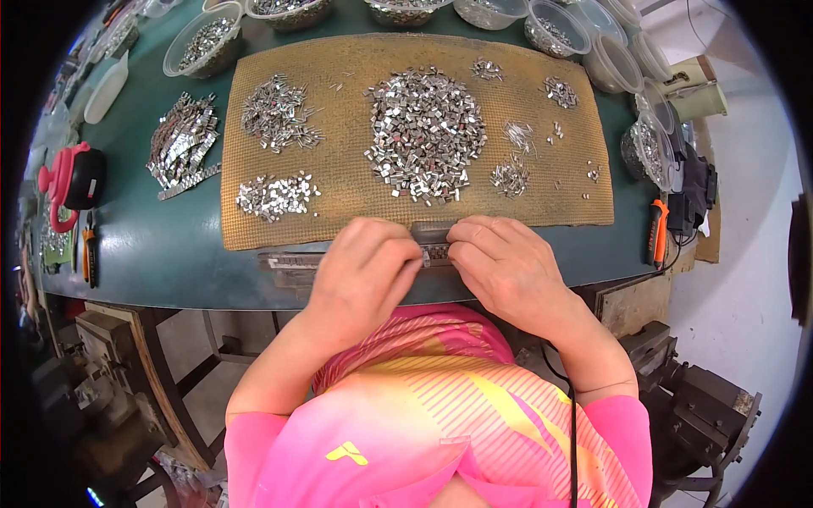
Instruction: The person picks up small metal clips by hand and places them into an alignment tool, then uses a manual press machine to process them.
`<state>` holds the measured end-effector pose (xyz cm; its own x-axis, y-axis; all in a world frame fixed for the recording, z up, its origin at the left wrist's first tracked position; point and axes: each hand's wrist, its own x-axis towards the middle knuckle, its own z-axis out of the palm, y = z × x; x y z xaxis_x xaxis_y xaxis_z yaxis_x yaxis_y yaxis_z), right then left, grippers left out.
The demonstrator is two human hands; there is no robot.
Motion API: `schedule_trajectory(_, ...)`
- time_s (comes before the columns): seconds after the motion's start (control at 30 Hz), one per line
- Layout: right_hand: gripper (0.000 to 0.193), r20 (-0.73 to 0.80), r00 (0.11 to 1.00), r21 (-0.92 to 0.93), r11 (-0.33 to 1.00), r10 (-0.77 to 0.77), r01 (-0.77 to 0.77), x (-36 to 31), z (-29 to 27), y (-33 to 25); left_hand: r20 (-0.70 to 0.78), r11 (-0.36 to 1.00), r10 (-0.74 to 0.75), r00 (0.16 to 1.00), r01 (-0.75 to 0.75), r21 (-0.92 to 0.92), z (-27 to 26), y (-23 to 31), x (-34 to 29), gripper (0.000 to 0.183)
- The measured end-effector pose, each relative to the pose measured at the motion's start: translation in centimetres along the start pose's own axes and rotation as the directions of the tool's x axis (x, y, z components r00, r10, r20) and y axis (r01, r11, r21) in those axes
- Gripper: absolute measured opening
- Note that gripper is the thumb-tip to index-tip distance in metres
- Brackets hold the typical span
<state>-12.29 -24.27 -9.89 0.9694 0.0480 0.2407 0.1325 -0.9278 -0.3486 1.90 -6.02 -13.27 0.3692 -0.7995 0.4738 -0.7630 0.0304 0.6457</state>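
Both hands meet over a long, narrow metal fixture (292, 262) at the near edge of the mat. My left hand (364, 269) is closed, fingers bent and pressed down on it; what its fingertips hold is hidden. On the other side my right hand (510, 269) is closed too, thumb and fingers pinched at a short row of small metal links (436, 251) in the fixture. Whatever lies inside that pinch cannot be made out. A dark metal block (430, 229) stands just behind the fingertips. Beyond it lies a large heap of small silver metal pieces (428, 135).
The textured tan mat (347, 186) carries several smaller piles, including a pile of pins (278, 114). Stacked metal bands (184, 142), a pink-and-black pot (74, 182) and pliers (89, 250) lie left. Orange-handled pliers (656, 233) sit right. Plastic tubs (203, 42) line the far edge.
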Motion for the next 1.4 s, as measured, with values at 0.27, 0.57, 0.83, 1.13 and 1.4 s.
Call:
schedule_trajectory(0.27, 0.018, -0.036, 0.992, 0.202, 0.973, 0.119, -0.11, -0.7, 0.4, 0.6, 0.087, 0.997, 0.035, 0.996, -0.041, 0.072, 2.0, 0.7, 0.5, 0.025)
schedule_trajectory(0.57, 0.018, -0.056, 0.986, 0.204, 0.968, 0.158, -0.144, 0.3, 1.3, 0.4, 0.018, 0.998, -0.034, 0.999, 0.033, 0.05, -2.1, -1.1, 0.3, 0.022)
schedule_trajectory(0.83, 0.022, -0.051, 0.985, 0.169, 0.974, 0.164, -0.153, -0.4, 1.2, 0.6, -0.198, 0.932, -0.29, 0.936, 0.324, 0.165, -6.3, -3.8, -1.8, 0.015)
schedule_trajectory(1.13, 0.018, 0.004, 0.982, 0.284, 0.942, 0.187, -0.18, 0.0, 0.9, 1.5, -0.036, 0.92, -0.185, 0.982, 0.186, 0.346, -6.5, -3.9, -1.4, 0.015)
schedule_trajectory(1.4, 0.017, 0.014, 0.98, 0.294, 0.936, 0.199, -0.194, 0.0, 0.7, 1.6, -0.057, 0.935, -0.261, 0.964, 0.267, 0.233, -6.9, -4.2, -1.7, 0.014)
